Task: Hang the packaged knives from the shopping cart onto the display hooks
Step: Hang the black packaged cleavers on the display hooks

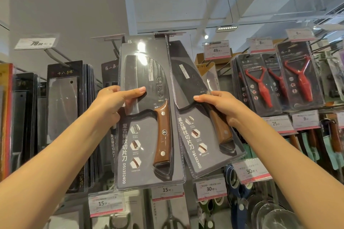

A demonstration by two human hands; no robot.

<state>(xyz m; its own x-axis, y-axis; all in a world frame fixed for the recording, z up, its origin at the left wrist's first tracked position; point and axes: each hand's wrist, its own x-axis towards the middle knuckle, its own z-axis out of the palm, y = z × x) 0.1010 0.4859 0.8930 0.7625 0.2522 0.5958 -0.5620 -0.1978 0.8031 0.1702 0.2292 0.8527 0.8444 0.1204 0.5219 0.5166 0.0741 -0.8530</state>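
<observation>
Two blister-packed cleavers with brown wooden handles are held up in front of the top row of display hooks. My left hand [115, 102] grips the left packaged knife [149, 135] by its left edge, thumb across the blade. That pack stands nearly upright, its top at the hook [165, 42] under a blank price tag. My right hand [219, 106] holds the right packaged knife [197, 132], which tilts with its bottom swung right and sits partly behind the left pack. The shopping cart is out of view.
More packaged knives [63, 102] hang at the left under a 79 price tag. Red peelers [264, 87] in packs hang at the right. Price labels and lower hooks with kitchen tools and glass lids [275, 215] fill the space below.
</observation>
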